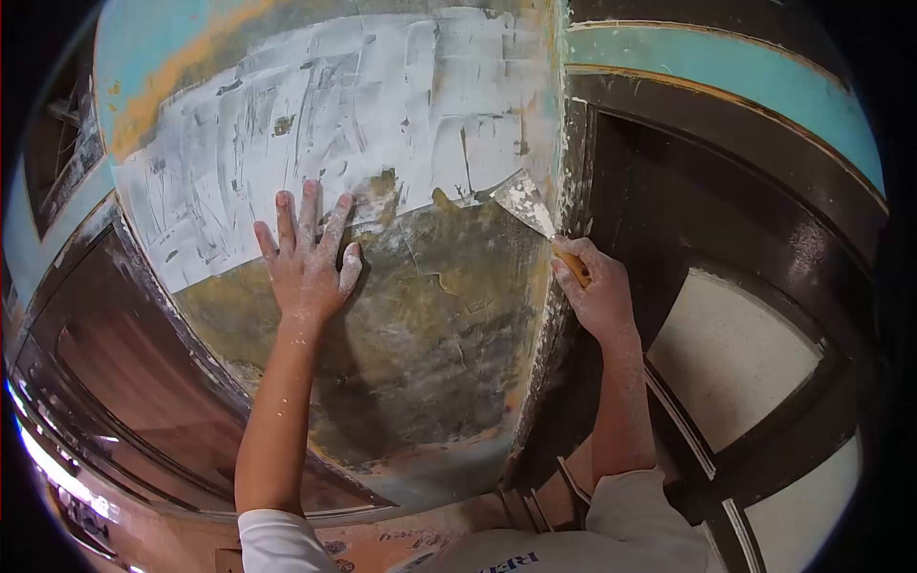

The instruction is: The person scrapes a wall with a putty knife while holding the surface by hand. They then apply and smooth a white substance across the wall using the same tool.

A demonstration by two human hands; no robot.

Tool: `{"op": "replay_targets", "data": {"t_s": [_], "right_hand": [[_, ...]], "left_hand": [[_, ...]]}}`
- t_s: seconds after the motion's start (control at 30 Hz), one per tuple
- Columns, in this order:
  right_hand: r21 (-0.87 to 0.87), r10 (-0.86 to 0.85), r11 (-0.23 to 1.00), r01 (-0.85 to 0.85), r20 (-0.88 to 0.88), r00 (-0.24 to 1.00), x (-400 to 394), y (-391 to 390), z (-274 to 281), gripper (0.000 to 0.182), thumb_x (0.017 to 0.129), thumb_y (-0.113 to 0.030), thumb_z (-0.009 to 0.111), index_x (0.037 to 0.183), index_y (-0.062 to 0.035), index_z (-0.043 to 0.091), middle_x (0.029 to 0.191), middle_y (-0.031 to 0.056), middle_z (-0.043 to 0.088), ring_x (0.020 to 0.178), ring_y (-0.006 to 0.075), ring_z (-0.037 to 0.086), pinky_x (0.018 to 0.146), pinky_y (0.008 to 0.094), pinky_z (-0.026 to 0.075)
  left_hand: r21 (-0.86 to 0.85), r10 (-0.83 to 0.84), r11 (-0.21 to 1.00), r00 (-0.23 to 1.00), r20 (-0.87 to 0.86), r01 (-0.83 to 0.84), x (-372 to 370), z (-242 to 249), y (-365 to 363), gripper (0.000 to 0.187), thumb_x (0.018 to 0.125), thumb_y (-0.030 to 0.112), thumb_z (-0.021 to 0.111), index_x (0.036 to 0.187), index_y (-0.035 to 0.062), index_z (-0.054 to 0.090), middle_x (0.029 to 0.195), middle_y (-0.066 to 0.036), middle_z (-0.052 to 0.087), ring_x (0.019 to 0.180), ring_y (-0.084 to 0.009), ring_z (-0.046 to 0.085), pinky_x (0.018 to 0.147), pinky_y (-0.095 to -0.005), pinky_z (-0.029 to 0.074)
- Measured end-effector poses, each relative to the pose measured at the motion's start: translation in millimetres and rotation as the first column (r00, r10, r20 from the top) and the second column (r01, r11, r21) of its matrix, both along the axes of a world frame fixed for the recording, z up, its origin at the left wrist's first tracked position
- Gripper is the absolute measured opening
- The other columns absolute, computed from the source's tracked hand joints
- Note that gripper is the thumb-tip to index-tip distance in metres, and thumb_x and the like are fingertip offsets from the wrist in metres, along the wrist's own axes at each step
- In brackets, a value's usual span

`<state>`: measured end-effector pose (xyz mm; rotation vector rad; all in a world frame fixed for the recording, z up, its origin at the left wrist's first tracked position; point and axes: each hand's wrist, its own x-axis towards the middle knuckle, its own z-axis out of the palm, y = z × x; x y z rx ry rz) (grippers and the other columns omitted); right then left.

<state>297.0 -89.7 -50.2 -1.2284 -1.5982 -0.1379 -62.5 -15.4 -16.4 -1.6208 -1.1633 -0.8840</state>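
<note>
My right hand (600,286) grips the wooden handle of a putty knife (525,204). Its wide blade, smeared with white, lies against the wall near the right-hand edge of the white filler. My left hand (308,250) rests on the wall with its fingers spread, fingertips on the lower part of the filler. White dust covers both hands. The white putty (373,105) coats the upper wall in rough, streaky strokes, with a few bare spots. Below it the wall (430,325) is bare, stained grey-brown and cracked.
A dark wooden frame with panels (669,191) borders the wall on the right, with a pale panel (731,353) lower down. On the left stands a dark door or cabinet (143,353). Turquoise paint (143,57) shows at the top left. Reddish floor (401,540) lies below.
</note>
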Motion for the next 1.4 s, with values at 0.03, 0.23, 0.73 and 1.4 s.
{"op": "replay_targets", "data": {"t_s": [0.03, 0.23, 0.73, 1.4], "right_hand": [[0.012, 0.004, 1.000, -0.004, 0.013, 1.000, 3, 2, 0, 0.025, 0.091, -0.017, 0.068, 0.116, -0.0142, 0.065, 0.100, 0.0142, 0.071, 0.091, 0.0304, 0.071, 0.078, 0.0366, 0.055], [0.005, 0.007, 1.000, -0.007, -0.004, 1.000, 0, -4, 0, 0.027, 0.090, -0.016, 0.069, 0.117, -0.0145, 0.066, 0.101, 0.0157, 0.071, 0.093, 0.0319, 0.070, 0.078, 0.0370, 0.055], [-0.046, -0.037, 0.998, 0.036, -0.036, 0.999, -80, -11, -48, 0.038, 0.088, -0.017, 0.067, 0.125, -0.0132, 0.058, 0.093, 0.0180, 0.070, 0.085, 0.0370, 0.069, 0.073, 0.0452, 0.055], [0.065, 0.071, 0.996, -0.068, -0.054, 0.996, -92, -3, -52, 0.042, 0.086, -0.015, 0.069, 0.124, -0.0077, 0.054, 0.090, 0.0197, 0.070, 0.080, 0.0384, 0.070, 0.070, 0.0437, 0.056]], "left_hand": [[0.004, 0.001, 1.000, 1.000, 0.001, -0.001, 0, 0, 1, 0.070, 0.082, 0.035, 0.063, 0.149, 0.0315, 0.045, 0.164, -0.007, 0.024, 0.151, -0.0375, 0.015, 0.117, -0.0653, 0.010], [0.002, 0.009, 1.000, 1.000, -0.007, -0.009, -1, 0, 0, 0.069, 0.082, 0.035, 0.062, 0.149, 0.0307, 0.045, 0.164, -0.007, 0.025, 0.151, -0.0380, 0.015, 0.116, -0.0661, 0.012], [-0.001, 0.011, 1.000, 0.999, 0.030, -0.011, -1, -10, 3, 0.069, 0.082, 0.039, 0.065, 0.148, 0.0366, 0.045, 0.164, -0.005, 0.024, 0.152, -0.0358, 0.015, 0.115, -0.0674, 0.014], [0.031, 0.005, 1.000, 0.999, 0.054, -0.007, -3, -18, 2, 0.069, 0.079, 0.037, 0.064, 0.146, 0.0304, 0.049, 0.163, -0.010, 0.027, 0.150, -0.0387, 0.018, 0.115, -0.0658, 0.013]]}}
